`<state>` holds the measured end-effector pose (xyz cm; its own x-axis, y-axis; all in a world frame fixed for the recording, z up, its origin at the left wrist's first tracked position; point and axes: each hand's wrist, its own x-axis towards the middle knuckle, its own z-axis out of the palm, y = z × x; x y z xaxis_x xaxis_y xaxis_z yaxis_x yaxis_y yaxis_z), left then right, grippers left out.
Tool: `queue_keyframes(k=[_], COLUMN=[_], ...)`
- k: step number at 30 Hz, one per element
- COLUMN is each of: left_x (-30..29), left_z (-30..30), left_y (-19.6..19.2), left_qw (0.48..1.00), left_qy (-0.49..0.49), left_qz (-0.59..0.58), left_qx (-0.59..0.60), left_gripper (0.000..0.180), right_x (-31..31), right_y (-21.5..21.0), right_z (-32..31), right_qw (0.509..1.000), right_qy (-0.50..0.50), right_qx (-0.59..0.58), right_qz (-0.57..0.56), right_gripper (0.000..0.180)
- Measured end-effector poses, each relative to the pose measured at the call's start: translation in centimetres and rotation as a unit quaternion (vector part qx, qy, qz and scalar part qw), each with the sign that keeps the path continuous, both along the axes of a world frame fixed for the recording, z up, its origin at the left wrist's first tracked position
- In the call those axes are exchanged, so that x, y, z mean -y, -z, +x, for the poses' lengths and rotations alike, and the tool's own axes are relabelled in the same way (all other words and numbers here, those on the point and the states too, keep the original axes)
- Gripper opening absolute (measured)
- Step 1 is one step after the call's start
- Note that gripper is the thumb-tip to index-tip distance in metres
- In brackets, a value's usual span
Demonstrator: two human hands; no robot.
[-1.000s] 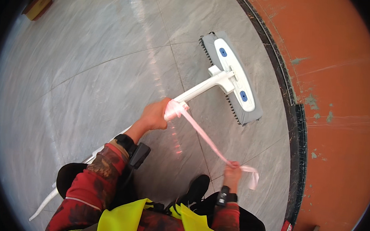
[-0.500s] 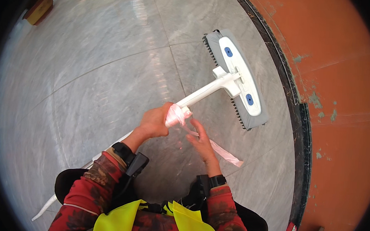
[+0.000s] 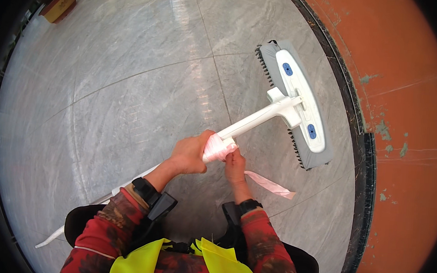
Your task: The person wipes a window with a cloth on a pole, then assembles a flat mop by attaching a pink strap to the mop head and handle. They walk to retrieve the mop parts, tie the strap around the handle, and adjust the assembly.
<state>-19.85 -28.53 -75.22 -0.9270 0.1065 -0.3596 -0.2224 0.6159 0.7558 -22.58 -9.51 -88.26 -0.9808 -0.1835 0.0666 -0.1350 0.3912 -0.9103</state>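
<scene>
Head view, looking down. Left hand (image 3: 191, 154) is closed around the long white plastic broom handle (image 3: 259, 118), fingers curled fully over it at the spot where a pale pink cloth strip (image 3: 219, 147) is wound around the shaft; the thumb side faces 3 o'clock. Right hand (image 3: 235, 163) sits just beside it, at 4 o'clock from the wrapped section, fingers pinched together on the strip right under the handle; fingertip detail is partly hidden by the wrap. The loose tail of the strip (image 3: 271, 184) hangs out from the right hand toward 4 o'clock and ends free above the floor. The handle runs from the wrap toward 2 o'clock to the white and grey broom head with dark bristles and two blue round marks (image 3: 296, 102), which rests on the grey marbled tile floor (image 3: 132, 81), lying near a dark curb (image 3: 350, 109) that borders an orange-red painted surface with chipped patches (image 3: 406, 98). The lower end of the handle extends toward 8 o'clock past the left forearm. Both wrists carry dark bands; sleeves are red patterned, with a yellow vest at 6 o'clock. A small brown box (image 3: 60, 1) stands far off at 11 o'clock.
</scene>
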Motion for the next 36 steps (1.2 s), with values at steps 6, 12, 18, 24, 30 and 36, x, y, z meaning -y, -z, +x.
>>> queue_keyframes(k=[6, 12, 18, 24, 30, 36], left_x=[1.1, 1.2, 1.7, 0.4, 0.1, 0.7], left_z=[-0.4, 0.0, -0.5, 0.0, -0.2, -0.4], left_y=[2.7, 3.7, 3.4, 1.7, 0.3, 0.7], left_qw=[0.991, 0.986, 0.995, 0.997, 0.996, 0.997], left_qy=[0.029, 0.032, 0.051, 0.000, 0.014, 0.014], left_qz=[0.118, 0.154, 0.074, 0.013, -0.043, -0.033], left_qx=[-0.053, -0.063, -0.051, -0.070, -0.077, -0.069], left_gripper=[0.080, 0.083, 0.077, 0.071, 0.077, 0.076], right_x=[8.3, 10.7, 11.9, 2.7, 6.8, 14.0], right_y=[4.8, 6.6, 7.8, -7.3, -19.0, -11.3], right_z=[0.9, 1.9, 2.5, 0.4, -9.5, -12.7], right_qw=[0.993, 0.976, 0.975, 0.859, 0.896, 0.766], right_qy=[-0.006, -0.040, -0.093, -0.415, -0.307, -0.442], right_qx=[0.073, 0.136, 0.140, 0.155, 0.020, 0.257], right_qz=[-0.096, -0.166, -0.143, 0.258, 0.320, 0.390], right_gripper=[0.012, 0.016, 0.020, 0.021, 0.031, 0.033])
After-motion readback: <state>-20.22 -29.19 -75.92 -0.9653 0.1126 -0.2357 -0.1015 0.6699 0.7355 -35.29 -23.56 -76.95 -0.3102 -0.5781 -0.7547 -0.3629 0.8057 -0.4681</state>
